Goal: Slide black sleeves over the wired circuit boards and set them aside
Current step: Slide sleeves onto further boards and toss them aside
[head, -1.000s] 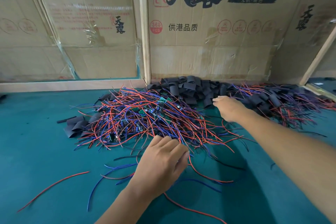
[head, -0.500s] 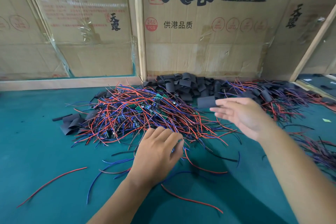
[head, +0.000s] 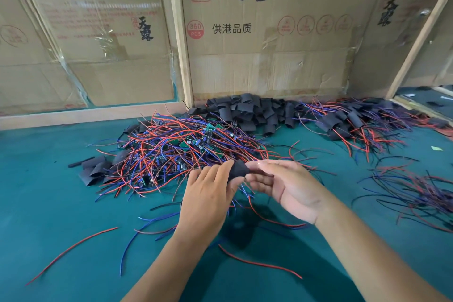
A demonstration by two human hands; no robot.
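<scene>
Both hands meet above the near edge of the wire pile, with 1 black sleeve (head: 237, 171) between them. The right hand (head: 285, 187), palm turned up, pinches the sleeve's right end between thumb and fingers. The left hand (head: 210, 194) lies palm down with its fingers curled against the sleeve's left end; whether it also grips a board underneath cannot be told. Red and blue wires trail down beneath the 2 hands. Just behind them lies the tangled pile of wired circuit boards (head: 186, 147), with small green boards showing among the red and blue leads. A heap of loose black sleeves (head: 247, 110) sits behind that, against the cardboard wall (head: 269, 64). Sleeved boards (head: 343, 123) lie to the right. Stray wires (head: 71, 250) are scattered on the green worktop (head: 49, 191).
</scene>
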